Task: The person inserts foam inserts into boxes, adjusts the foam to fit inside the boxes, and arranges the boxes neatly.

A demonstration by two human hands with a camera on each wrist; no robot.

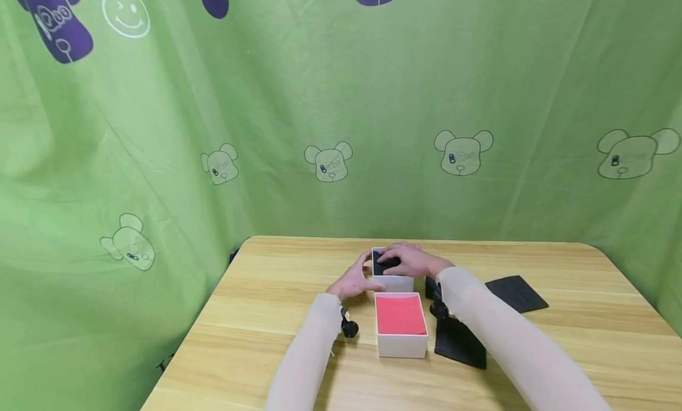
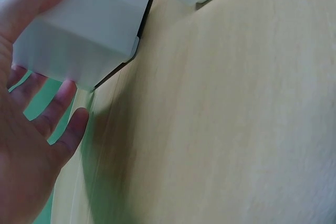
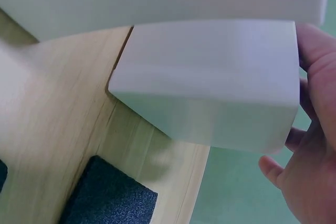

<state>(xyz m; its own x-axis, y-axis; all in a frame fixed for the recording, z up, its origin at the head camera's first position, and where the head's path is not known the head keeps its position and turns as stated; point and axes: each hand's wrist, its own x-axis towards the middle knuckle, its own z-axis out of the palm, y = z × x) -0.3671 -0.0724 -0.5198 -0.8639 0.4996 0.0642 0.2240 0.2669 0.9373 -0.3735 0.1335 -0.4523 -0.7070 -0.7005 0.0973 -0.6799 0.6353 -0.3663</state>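
Note:
Two white boxes stand one behind the other on the table in the head view. My left hand point(image 1: 356, 281) holds the far white box point(image 1: 393, 283) at its left side, thumb on the near wall and fingers along the side; the left wrist view shows the thumb point(image 2: 39, 1) on the wall. From above, my right hand point(image 1: 407, 259) reaches into that box, spread fingers on the black foam point(image 1: 379, 267) inside. In the right wrist view its fingertips are hidden behind the box wall. The near white box point(image 1: 402, 346) holds a red sheet point(image 1: 399, 315).
Right of the boxes lie flat black foam pieces: one point(image 1: 462, 343) by the near box, partly under the right forearm, and another point(image 1: 517, 294) farther right. A green curtain point(image 1: 399, 91) hangs behind the wooden table point(image 1: 250, 340).

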